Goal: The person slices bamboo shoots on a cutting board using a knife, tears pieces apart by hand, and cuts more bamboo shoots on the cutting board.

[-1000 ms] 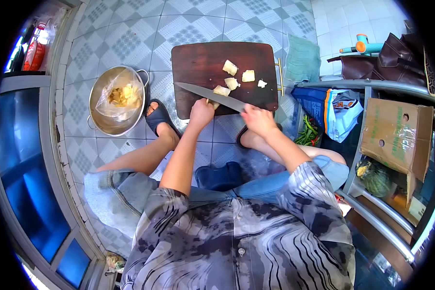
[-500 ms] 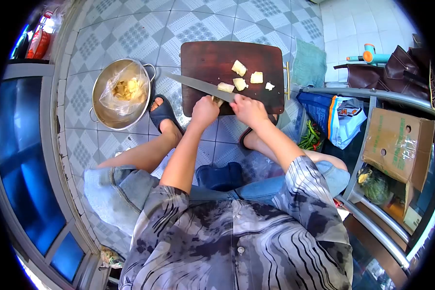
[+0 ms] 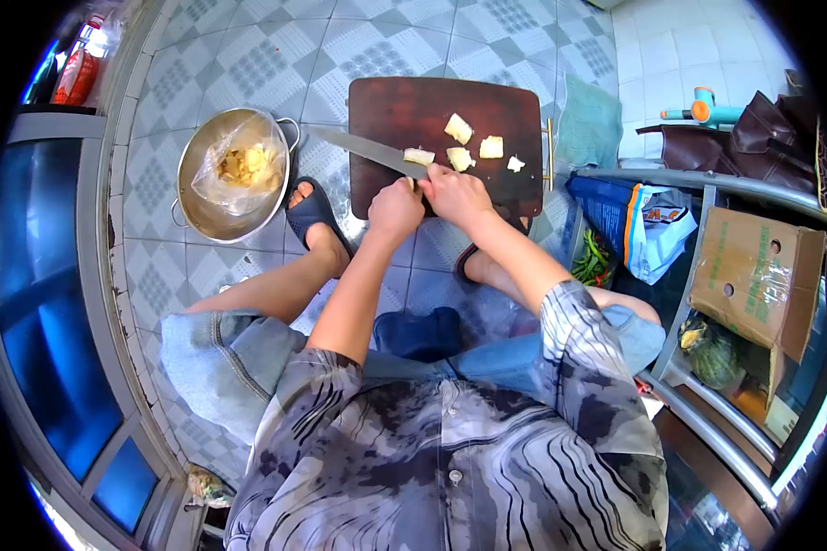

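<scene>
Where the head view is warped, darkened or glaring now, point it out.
Head view: wide-angle distortion bows the grey frame at left; head view: black fills the corners; head view: white glare marks the cardboard box; head view: the knife keeps a readable outline, though what the left hand holds is mostly hidden.

Bare forearms (image 3: 356, 289) forward and angled inward, left grip (image 3: 395, 210) and right grip (image 3: 458, 194) curled, close together.

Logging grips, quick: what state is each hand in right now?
Left hand: closed, apparently on a pale piece, mostly hidden.
Right hand: closed, holding the knife.
</scene>
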### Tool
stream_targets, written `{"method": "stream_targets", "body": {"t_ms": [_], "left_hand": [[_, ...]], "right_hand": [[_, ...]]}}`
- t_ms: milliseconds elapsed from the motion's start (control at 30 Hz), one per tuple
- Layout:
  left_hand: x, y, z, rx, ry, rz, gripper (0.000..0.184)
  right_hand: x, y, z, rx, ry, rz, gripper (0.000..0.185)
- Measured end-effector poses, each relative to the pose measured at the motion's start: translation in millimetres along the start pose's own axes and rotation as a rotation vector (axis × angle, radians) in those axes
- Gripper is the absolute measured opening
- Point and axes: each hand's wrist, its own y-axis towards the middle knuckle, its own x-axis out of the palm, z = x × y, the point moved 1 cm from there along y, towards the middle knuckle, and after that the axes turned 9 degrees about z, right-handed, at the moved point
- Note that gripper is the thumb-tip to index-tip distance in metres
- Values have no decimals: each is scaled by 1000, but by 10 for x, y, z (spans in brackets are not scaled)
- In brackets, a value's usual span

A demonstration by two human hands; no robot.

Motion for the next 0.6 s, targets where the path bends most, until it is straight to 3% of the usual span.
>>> {"method": "stream_targets", "body": {"t_ms": [333,500,600], "left_hand": [[-72,23,-21,-34,-7,-36,25],[-81,-44,69,11,94,-33,25],[-75,-34,29,-81,8,19,27]], "right_hand": [[-299,-818,790,157,-199,-179,28],[-57,-183,126,56,-21,-16,28],[76,202,-150,26,-19,-60,31]]}}
